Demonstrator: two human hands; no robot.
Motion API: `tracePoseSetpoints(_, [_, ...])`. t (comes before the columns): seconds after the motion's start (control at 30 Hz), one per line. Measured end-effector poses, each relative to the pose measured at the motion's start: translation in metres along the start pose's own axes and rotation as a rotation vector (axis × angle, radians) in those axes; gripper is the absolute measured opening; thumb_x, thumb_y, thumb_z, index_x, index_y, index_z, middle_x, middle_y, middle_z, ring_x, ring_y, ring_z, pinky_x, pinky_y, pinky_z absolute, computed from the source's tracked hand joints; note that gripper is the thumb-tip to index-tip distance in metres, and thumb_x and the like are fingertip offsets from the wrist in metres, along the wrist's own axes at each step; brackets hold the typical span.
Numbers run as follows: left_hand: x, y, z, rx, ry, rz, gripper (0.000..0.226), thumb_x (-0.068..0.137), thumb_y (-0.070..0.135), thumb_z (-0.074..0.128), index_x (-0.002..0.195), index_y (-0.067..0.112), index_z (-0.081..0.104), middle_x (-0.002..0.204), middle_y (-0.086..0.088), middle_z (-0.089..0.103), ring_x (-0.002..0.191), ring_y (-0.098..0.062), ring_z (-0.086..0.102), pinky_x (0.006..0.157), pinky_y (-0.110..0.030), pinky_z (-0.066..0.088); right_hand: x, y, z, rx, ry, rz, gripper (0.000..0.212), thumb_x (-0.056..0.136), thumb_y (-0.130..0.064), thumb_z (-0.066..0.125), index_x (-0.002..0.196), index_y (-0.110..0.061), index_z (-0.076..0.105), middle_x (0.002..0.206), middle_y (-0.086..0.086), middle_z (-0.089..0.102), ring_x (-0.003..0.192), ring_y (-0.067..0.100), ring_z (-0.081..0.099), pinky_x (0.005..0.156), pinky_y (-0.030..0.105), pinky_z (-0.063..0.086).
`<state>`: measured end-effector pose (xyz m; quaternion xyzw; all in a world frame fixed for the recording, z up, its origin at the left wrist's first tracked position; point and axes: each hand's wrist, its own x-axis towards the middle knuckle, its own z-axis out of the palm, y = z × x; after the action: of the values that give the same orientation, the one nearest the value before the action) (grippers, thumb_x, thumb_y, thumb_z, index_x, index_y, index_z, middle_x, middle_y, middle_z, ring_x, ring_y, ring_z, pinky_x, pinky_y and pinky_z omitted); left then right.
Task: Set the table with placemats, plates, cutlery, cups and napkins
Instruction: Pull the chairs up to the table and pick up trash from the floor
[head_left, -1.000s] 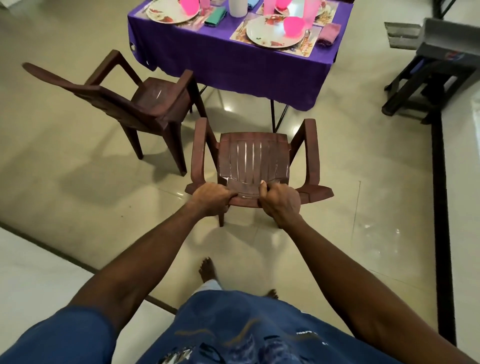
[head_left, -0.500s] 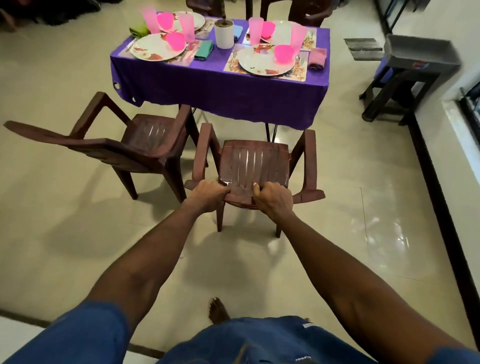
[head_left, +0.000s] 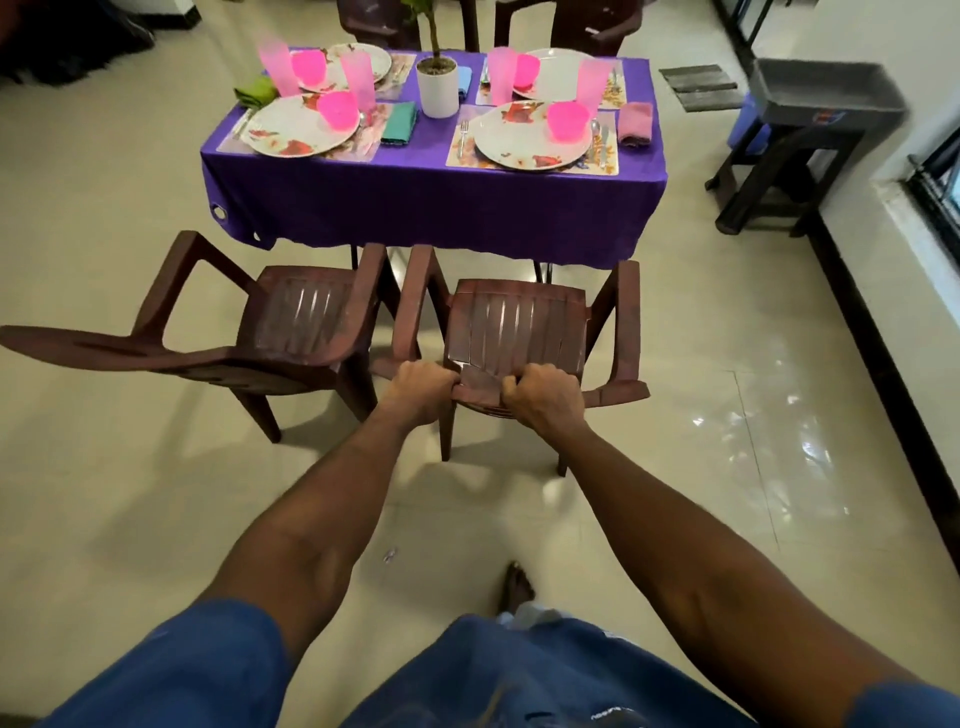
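Left hand (head_left: 423, 387) and right hand (head_left: 540, 395) — grasping chair (head_left: 514, 327) back | risk — chair bumps table (head_left: 431, 208), toppling cups (head_left: 358, 83)

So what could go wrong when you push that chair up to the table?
1. Both hands, left hand and right hand, grip the brown chair by its backrest. Its left armrest stands very close to the second chair, so they might knock together.
2. The purple tablecloth hangs low in front; an armrest could snag it and tug the plates and the pink cups.
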<state>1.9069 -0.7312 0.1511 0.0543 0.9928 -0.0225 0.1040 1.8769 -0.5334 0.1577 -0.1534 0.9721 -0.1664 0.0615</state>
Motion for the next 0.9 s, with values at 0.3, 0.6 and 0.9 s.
tracePoseSetpoints(0.3, [0.039,-0.013,-0.002,0.021,0.023,0.009,0.01,0.092,0.03,0.055,0.093,0.029,0.065,0.081,0.005,0.063,0.076,-0.018,0.063,0.07,-0.035,0.052,0.045,0.006,-0.001,-0.011,-0.026,0.041,0.041,0.091,-0.045,0.039,0.073,-0.018,0.064,0.062,-0.001,0.058,0.053,0.013,0.053,0.052,0.022,0.038])
tracePoseSetpoints(0.6, [0.048,-0.021,0.001,0.07,0.056,0.087,0.008,0.091,0.026,0.056,0.092,0.025,0.064,0.08,0.003,0.066,0.074,-0.019,0.066,0.067,-0.034,0.055,0.055,0.006,0.005,-0.001,-0.016,0.116,0.04,0.087,-0.045,0.035,0.075,-0.02,0.064,0.064,-0.004,0.059,0.059,0.016,0.058,0.063,0.029,0.053])
tracePoseSetpoints(0.9, [0.04,-0.017,0.009,0.03,0.09,0.079,0.014,0.088,0.024,0.053,0.093,0.023,0.066,0.086,0.001,0.069,0.08,-0.024,0.067,0.068,-0.034,0.052,0.043,0.005,0.005,-0.041,-0.005,0.102,0.044,0.085,-0.043,0.029,0.069,-0.016,0.06,0.068,0.003,0.061,0.061,0.025,0.058,0.064,0.034,0.053])
